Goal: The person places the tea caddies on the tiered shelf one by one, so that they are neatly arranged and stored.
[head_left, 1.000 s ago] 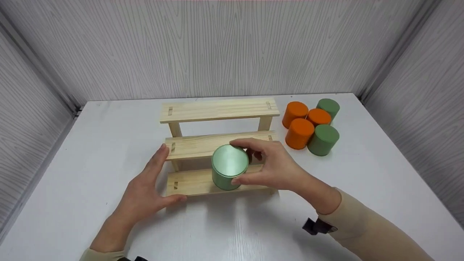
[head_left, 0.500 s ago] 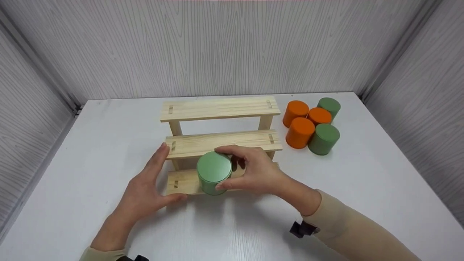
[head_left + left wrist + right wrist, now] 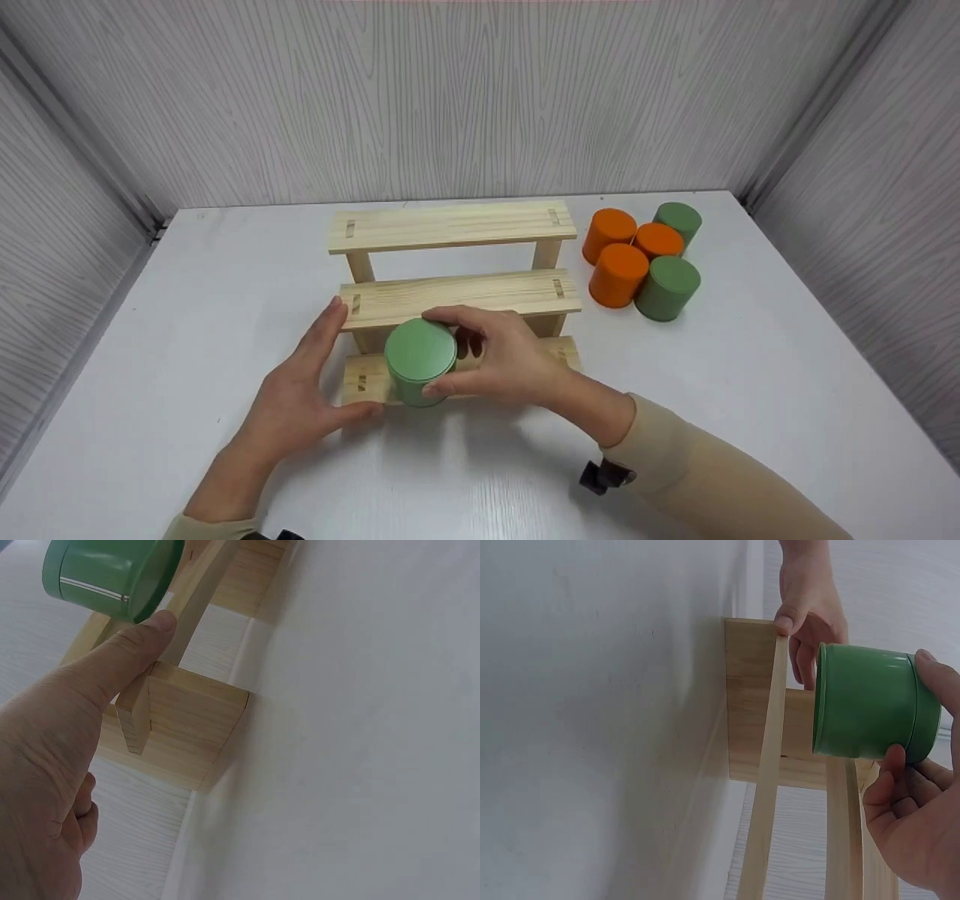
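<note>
Midway between the left and right edges of the white desk (image 3: 187,322) stands a pale, bare-wood stepped rack (image 3: 450,225), and from where I'm standing I see the right hand (image 3: 514,360) gripping a smooth, green, lidded cylindrical tin (image 3: 420,349) by its side, thumb at the front and fingers round the back. It is over the left half of the lowest board (image 3: 377,375); the right wrist view shows a gap below it, so it seems not to be resting there. The left hand (image 3: 296,397) is spread wide, thumb against that board's front edge at the left end, a fingertip by the left end of the middle board (image 3: 465,296).

The board looks shallow to me: let go too far forward, the tin could overhang the edge and tumble onto the desk. Pushed too far back, it might knock the middle board and shift the rack, if the left hand bears only lightly. A glossy side could slip, too.

Counting up: 2 hands, 1 rack of 3 boards, 3 green tins (1 held, 2 others (image 3: 667,289) toward the desk's far right corner) and 3 smooth orange cylinders (image 3: 619,277) huddled with those 2.
</note>
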A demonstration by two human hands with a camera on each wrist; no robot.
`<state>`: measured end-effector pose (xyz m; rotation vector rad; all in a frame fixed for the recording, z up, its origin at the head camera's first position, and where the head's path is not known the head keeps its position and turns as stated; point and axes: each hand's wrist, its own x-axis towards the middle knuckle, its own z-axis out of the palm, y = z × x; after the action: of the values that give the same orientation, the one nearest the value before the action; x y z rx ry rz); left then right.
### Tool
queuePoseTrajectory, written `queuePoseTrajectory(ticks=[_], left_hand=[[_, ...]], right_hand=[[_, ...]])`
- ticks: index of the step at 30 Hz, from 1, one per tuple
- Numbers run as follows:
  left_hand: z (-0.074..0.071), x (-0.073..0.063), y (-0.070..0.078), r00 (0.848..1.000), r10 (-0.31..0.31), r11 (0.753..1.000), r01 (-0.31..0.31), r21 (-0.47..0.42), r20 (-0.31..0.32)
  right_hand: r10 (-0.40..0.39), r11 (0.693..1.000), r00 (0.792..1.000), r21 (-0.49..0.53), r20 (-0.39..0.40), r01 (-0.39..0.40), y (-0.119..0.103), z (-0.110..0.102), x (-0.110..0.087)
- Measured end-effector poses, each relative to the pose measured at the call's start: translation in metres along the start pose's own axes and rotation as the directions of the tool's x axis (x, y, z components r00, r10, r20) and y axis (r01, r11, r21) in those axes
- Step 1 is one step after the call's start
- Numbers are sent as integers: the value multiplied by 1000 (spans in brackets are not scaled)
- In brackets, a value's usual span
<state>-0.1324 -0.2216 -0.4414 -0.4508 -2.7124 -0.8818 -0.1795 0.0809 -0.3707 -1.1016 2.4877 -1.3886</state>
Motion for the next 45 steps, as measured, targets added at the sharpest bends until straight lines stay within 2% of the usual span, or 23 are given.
queuePoseTrajectory(ticks=[18, 24, 36, 45], left_hand=[[2, -1, -1, 999, 38, 999, -38, 1, -38], [3, -1, -1, 998, 47, 999, -46, 21, -38], [3, 0, -1, 998, 51, 998, -49, 40, -38], [2, 0, -1, 997, 60, 998, -59, 20, -42]], right_hand=[[-9, 999, 1000, 32, -1, 9, 6, 19, 8], [-10, 1000, 1000, 28, -11, 10, 8, 20, 8], [-69, 997, 997, -31, -29, 68, 11, 22, 11], [-53, 998, 998, -21, -29, 52, 11, 22, 11]])
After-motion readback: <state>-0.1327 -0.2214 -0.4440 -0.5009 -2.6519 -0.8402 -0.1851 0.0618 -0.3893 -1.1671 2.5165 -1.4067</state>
